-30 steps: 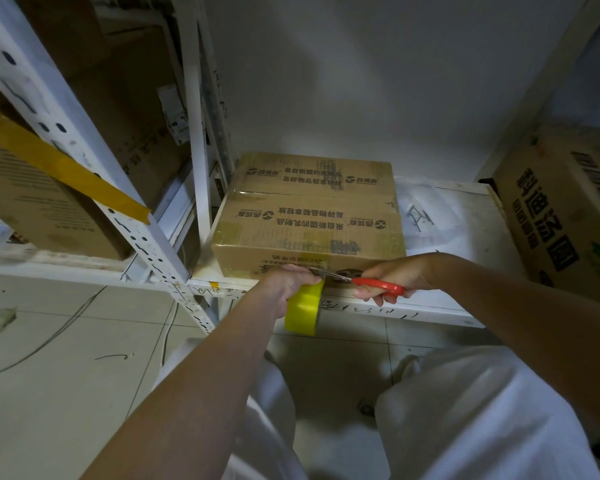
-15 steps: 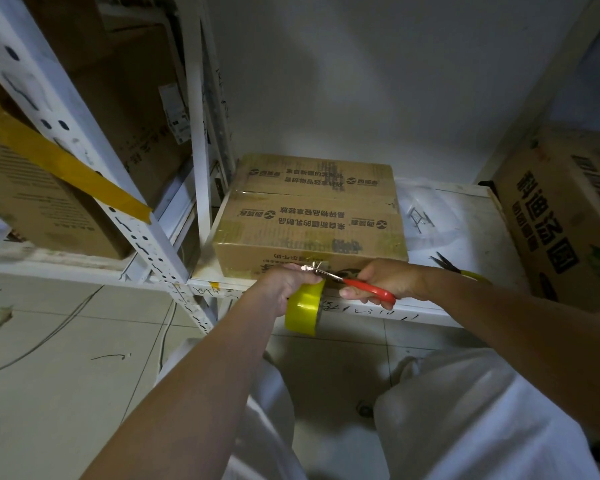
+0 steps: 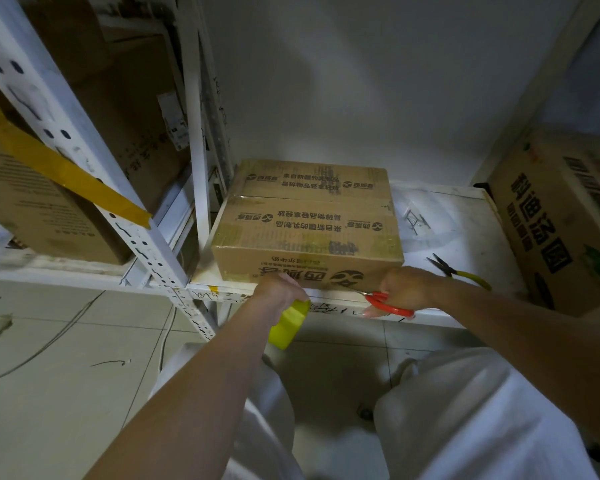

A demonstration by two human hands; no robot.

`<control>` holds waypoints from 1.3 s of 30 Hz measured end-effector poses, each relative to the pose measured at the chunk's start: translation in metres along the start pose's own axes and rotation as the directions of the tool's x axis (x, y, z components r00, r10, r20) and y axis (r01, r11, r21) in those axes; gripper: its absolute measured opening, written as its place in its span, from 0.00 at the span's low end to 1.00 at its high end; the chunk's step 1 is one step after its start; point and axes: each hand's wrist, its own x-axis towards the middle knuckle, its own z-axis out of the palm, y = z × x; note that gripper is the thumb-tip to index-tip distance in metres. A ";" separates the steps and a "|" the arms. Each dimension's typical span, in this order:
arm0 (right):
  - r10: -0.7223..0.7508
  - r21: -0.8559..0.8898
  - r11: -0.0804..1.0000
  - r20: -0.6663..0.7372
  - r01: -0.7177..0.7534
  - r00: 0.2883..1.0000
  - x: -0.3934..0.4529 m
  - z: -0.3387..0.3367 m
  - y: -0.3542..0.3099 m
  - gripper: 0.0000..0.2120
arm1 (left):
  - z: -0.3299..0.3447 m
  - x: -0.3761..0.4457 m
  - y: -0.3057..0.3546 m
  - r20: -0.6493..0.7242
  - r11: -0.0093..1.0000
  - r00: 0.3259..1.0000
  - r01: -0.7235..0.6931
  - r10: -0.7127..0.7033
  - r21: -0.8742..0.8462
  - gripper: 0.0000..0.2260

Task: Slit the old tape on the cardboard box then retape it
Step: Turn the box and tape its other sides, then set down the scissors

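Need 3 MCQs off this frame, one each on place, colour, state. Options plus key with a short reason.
1. Where do the pliers lie?
A. on the shelf, right of the taped box
B. on the floor
C. on top of the taped box

2. What colour are the scissor handles?
A. blue
B. red
C. black

3. What is the left hand doing?
A. resting flat and empty on the box
B. hanging free
C. holding the roll of tape

Key:
1 A: the pliers lie on the white shelf, to the right of the taped box.
2 B: the scissors in the right hand have red handles.
3 C: the left hand grips the yellow roll of tape in front of the shelf edge.
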 end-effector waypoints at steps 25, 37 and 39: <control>0.563 0.021 0.812 -0.292 -0.583 0.773 0.010 0.014 0.061 0.20 | 0.027 0.001 0.002 0.089 0.973 0.994 0.081 -0.063 -0.214 0.05; 0.583 0.346 0.807 -0.594 -0.479 0.554 0.013 0.009 0.034 0.08 | 0.025 0.005 0.004 0.087 0.969 0.995 0.076 -0.057 -0.237 0.07; 0.505 0.417 0.859 -0.785 -0.297 0.357 0.010 -0.002 0.021 0.10 | 0.023 0.005 0.002 0.079 0.971 0.995 0.076 -0.059 -0.226 0.06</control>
